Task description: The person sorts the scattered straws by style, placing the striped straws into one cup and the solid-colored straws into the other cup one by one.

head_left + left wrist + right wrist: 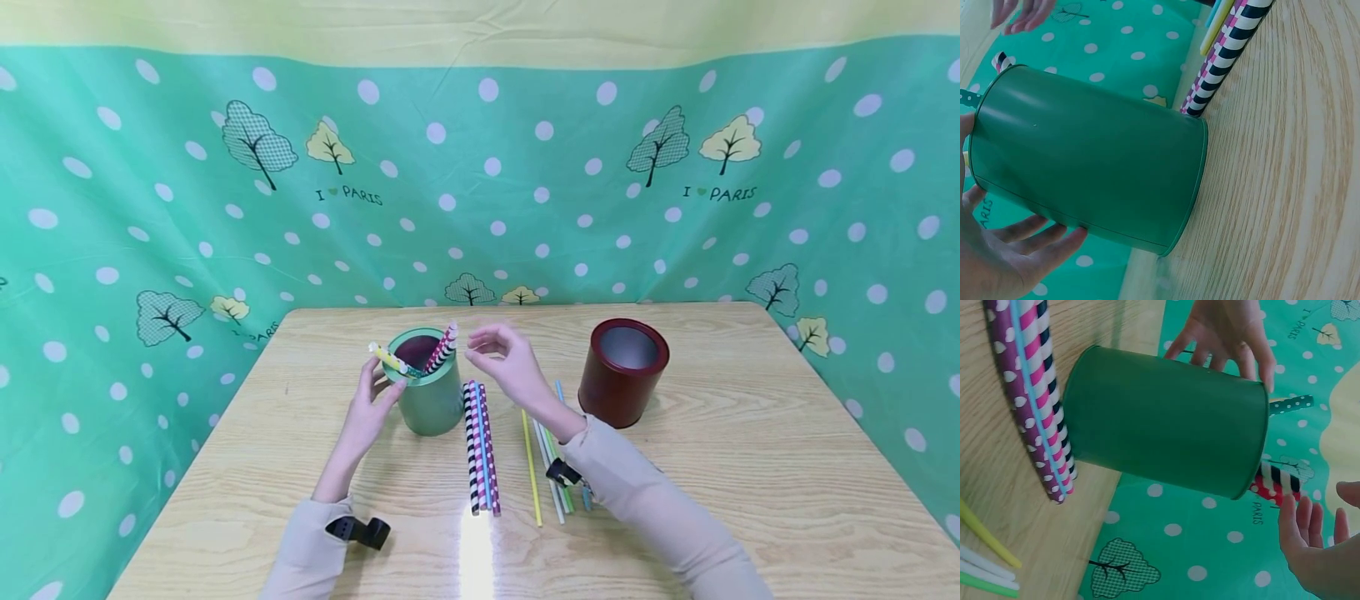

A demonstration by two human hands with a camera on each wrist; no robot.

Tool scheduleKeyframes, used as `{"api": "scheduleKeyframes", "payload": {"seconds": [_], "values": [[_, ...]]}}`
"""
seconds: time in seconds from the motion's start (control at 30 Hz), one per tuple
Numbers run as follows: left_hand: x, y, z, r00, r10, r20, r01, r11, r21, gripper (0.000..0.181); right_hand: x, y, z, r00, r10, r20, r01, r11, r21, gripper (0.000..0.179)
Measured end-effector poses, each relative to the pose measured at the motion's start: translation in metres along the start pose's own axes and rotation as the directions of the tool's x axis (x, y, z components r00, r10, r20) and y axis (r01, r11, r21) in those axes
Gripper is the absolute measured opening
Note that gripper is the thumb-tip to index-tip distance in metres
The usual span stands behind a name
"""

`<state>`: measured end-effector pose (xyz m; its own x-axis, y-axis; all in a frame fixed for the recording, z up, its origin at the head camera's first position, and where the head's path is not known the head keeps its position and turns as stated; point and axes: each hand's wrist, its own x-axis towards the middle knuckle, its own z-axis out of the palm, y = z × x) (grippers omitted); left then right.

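A green cylindrical tin (pixel 431 408) stands upright on the table, several patterned straws leaning out of its mouth. At its left side my left hand (pixel 369 408) holds it, thumb near the rim and fingers along the wall, as the left wrist view shows. A yellow patterned straw (pixel 388 357) leans left over the rim. Red dotted and black striped straws (pixel 442 348) lean right. My right hand (pixel 506 358) hovers just right of these straw ends, fingers loosely bent with nothing in them. In the right wrist view, the fingers (pixel 1310 525) are close to the straw ends.
Striped and dotted straws (pixel 480 450) lie side by side in front of the green tin. Plain yellow (pixel 531 471), white, green and blue straws lie under the right forearm. A dark red tin (pixel 624 375) stands at the right. A polka-dot curtain (pixel 480 192) hangs behind the table.
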<state>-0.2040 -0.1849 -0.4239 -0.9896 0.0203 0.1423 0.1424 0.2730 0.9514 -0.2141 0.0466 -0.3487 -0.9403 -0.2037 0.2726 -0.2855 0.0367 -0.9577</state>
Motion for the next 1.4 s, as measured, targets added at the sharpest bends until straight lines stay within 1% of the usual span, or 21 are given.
{"api": "scheduleKeyframes", "payload": {"seconds": [0.1, 0.2, 0.3, 0.37, 0.53, 0.63, 0.73, 0.77, 0.83, 0.93, 0.97, 1.07, 1.27, 1.4], "values": [[0.000, 0.000, 0.000, 1.000, 0.000, 0.001, 0.000, 1.000, -0.001, 0.064, 0.001, 0.012, -0.003, 0.998, 0.039, 0.053, -0.035, 0.997, -0.069, 0.028], [0.000, 0.000, 0.000, 1.000, 0.001, 0.003, -0.001, 1.000, -0.002, 0.065, 0.001, 0.020, -0.006, 0.989, 0.084, 0.122, -0.068, 0.989, -0.131, 0.027], [0.000, 0.000, 0.000, 1.000, 0.000, 0.005, 0.000, 1.000, -0.004, 0.065, 0.001, 0.027, -0.007, 0.973, 0.122, 0.194, -0.087, 0.979, -0.182, 0.026], [0.000, 0.000, 0.000, 1.000, -0.001, 0.005, 0.002, 1.000, -0.005, 0.066, 0.001, 0.032, -0.008, 0.962, 0.132, 0.239, -0.082, 0.975, -0.208, 0.026], [0.000, 0.000, 0.000, 1.000, -0.001, 0.006, 0.001, 1.000, -0.004, 0.066, 0.000, 0.041, -0.010, 0.938, 0.150, 0.314, -0.073, 0.967, -0.243, 0.027], [0.000, 0.000, 0.000, 1.000, -0.002, 0.003, 0.002, 1.000, 0.003, 0.065, -0.001, 0.045, -0.010, 0.928, 0.177, 0.328, -0.086, 0.958, -0.275, 0.025], [0.000, 0.001, 0.000, 1.000, -0.008, 0.001, 0.008, 1.000, 0.010, 0.065, -0.002, 0.048, -0.011, 0.921, 0.180, 0.344, -0.076, 0.952, -0.295, 0.025], [-0.001, 0.001, 0.000, 1.000, -0.011, 0.000, 0.011, 1.000, 0.012, 0.065, -0.004, 0.045, -0.012, 0.918, 0.194, 0.345, -0.087, 0.949, -0.304, 0.025], [-0.001, 0.002, 0.000, 1.000, -0.014, 0.001, 0.014, 1.000, 0.015, 0.065, -0.007, 0.038, -0.012, 0.913, 0.200, 0.355, -0.085, 0.946, -0.313, 0.025], [-0.001, 0.002, -0.001, 1.000, -0.015, 0.000, 0.015, 1.000, 0.016, 0.065, -0.008, 0.041, -0.013, 0.906, 0.224, 0.360, -0.099, 0.937, -0.334, 0.026], [-0.001, 0.002, -0.001, 1.000, -0.013, 0.000, 0.013, 1.000, 0.017, 0.065, -0.008, 0.043, -0.013, 0.903, 0.242, 0.356, -0.115, 0.933, -0.342, 0.026], [-0.001, 0.002, -0.001, 1.000, -0.013, 0.000, 0.013, 1.000, 0.018, 0.065, -0.004, 0.062, -0.014, 0.898, 0.249, 0.362, -0.114, 0.927, -0.357, 0.026], [0.000, 0.002, -0.001, 1.000, -0.011, 0.002, 0.011, 1.000, 0.019, 0.065, -0.007, 0.073, -0.017, 0.887, 0.248, 0.390, -0.083, 0.916, -0.393, 0.026], [0.000, 0.001, -0.001, 1.000, -0.012, 0.006, 0.012, 1.000, 0.013, 0.065, -0.010, 0.081, -0.017, 0.882, 0.262, 0.391, -0.092, 0.911, -0.402, 0.026]]}}
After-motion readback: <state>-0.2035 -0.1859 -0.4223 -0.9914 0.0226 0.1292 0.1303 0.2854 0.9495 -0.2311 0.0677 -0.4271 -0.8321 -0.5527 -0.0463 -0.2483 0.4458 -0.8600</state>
